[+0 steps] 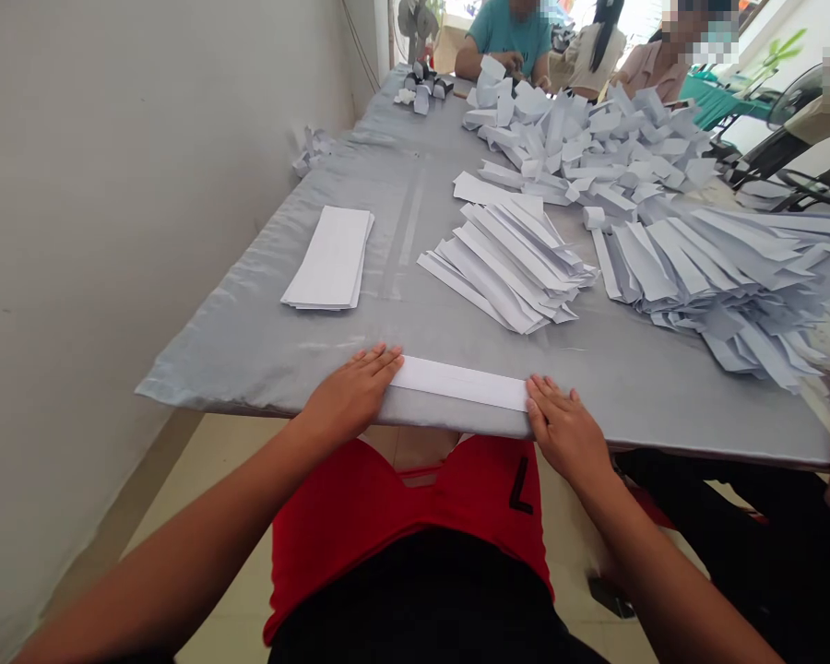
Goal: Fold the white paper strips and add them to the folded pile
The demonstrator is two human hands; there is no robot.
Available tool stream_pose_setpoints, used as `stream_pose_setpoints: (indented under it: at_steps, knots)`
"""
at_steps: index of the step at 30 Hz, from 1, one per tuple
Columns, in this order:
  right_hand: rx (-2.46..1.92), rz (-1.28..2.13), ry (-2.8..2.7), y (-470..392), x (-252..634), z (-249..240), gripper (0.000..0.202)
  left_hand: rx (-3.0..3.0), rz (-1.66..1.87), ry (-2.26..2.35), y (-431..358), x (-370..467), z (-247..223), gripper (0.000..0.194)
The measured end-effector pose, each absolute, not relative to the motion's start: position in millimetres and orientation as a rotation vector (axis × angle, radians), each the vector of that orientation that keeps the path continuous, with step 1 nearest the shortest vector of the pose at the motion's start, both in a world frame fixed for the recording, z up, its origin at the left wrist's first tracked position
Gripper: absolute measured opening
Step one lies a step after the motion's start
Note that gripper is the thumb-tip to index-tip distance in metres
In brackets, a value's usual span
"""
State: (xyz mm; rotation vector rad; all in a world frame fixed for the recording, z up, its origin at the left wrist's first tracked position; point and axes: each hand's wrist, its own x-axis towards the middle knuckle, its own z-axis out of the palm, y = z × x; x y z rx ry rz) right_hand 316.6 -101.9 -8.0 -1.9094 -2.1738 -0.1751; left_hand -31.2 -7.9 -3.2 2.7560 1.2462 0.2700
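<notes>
A long folded strip of white paper (460, 384) lies flat along the near edge of the grey-covered table (263, 355). My left hand (356, 392) presses on its left end, fingers stretched out and lying flat. On the right end rests my right hand (567, 424), its fingers also extended over the paper. Beyond my left hand is a neat stack of flat white sheets (330, 258). A fanned pile of folded paper strips (512, 263) sits past the middle of the strip.
More folded strips (719, 277) spread across the right side. A large heap of folded paper (587, 148) covers the far right, with several people (512, 41) seated behind it. A white wall (145, 184) borders the left. Another person's dark-clothed legs (733, 535) are at my right.
</notes>
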Motion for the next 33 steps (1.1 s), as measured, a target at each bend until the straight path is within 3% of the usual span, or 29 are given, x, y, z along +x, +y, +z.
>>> stream_pose_setpoints:
  at_steps: [7,12,18,23,25,30,33]
  knots:
    - [-2.007,-0.3,-2.077,-106.6,330.0,0.4,0.043,2.745,0.405,1.342,-10.2,-33.1,-11.7,0.054]
    - [-1.757,-0.382,-1.961,-87.9,312.2,13.8,0.045,2.634,0.491,1.382,-10.5,-29.8,-9.9,0.054]
    - [-1.679,-0.022,-2.307,-50.7,277.8,19.2,0.067,2.525,0.694,1.471,-11.4,-29.8,-1.1,0.052]
    - [-1.798,0.265,-2.374,-36.1,270.9,33.6,0.067,2.505,0.795,1.566,-12.3,-37.0,-0.1,0.048]
    - [-1.823,0.356,-2.374,-36.4,269.3,40.9,0.062,2.491,0.785,1.599,-11.9,-37.3,-0.5,0.048]
    - [-1.864,0.575,-2.305,-43.3,258.7,54.5,0.025,2.4,0.749,1.588,-5.7,-27.8,-0.8,0.048]
    - [-1.947,0.705,-2.201,-46.7,252.0,59.5,0.02,2.262,0.786,1.561,0.6,-19.9,1.6,0.048]
